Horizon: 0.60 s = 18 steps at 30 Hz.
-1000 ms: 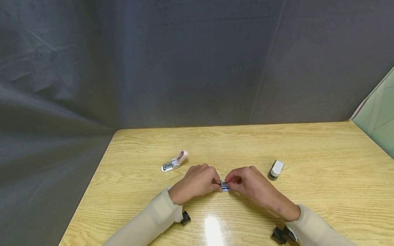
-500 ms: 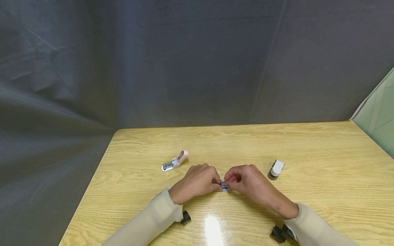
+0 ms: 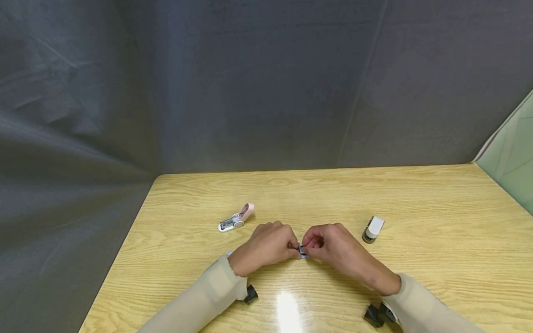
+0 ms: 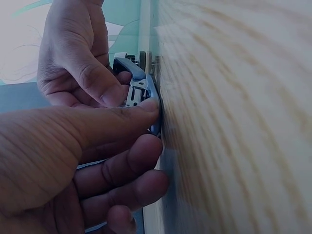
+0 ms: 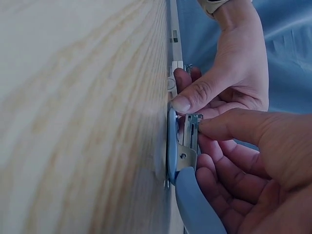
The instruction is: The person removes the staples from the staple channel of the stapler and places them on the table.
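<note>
Pinching an opened blue stapler point(image 5: 195, 204) with curled left hand point(image 3: 266, 247) and curled right hand point(image 3: 339, 247), at lower centre of the head view, below and right of a pink-and-white stapler point(image 3: 239, 219) on the desk point(image 3: 316, 199).

The right hand point(image 3: 335, 245) has edged slightly closer to the left hand point(image 3: 268, 247)
</note>
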{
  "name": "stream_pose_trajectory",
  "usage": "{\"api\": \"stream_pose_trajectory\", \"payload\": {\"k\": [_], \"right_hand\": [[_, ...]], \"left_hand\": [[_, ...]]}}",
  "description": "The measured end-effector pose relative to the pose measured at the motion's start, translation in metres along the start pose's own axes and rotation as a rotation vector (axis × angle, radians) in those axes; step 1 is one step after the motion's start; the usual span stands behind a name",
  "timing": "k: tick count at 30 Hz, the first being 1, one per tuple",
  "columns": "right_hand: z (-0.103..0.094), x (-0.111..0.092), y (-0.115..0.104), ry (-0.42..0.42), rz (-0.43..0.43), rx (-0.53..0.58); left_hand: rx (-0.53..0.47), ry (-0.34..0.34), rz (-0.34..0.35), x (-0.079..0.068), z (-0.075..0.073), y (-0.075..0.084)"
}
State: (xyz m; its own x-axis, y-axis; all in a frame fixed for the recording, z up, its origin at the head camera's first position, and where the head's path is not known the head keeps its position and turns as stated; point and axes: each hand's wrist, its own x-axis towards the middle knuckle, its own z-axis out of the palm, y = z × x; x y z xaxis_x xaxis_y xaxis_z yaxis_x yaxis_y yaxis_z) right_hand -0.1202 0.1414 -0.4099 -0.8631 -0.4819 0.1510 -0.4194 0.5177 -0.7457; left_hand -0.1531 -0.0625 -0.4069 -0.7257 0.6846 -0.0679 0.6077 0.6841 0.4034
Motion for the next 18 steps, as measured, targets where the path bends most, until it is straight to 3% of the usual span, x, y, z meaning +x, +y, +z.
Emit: {"api": "stream_pose_trajectory", "payload": {"k": [18], "right_hand": [[-0.0096, -0.006, -0.0025, 0.043, -0.002, -0.041]], "left_hand": [[0.024, -0.014, 0.009, 0.0002, -0.0013, -0.0002]]}}
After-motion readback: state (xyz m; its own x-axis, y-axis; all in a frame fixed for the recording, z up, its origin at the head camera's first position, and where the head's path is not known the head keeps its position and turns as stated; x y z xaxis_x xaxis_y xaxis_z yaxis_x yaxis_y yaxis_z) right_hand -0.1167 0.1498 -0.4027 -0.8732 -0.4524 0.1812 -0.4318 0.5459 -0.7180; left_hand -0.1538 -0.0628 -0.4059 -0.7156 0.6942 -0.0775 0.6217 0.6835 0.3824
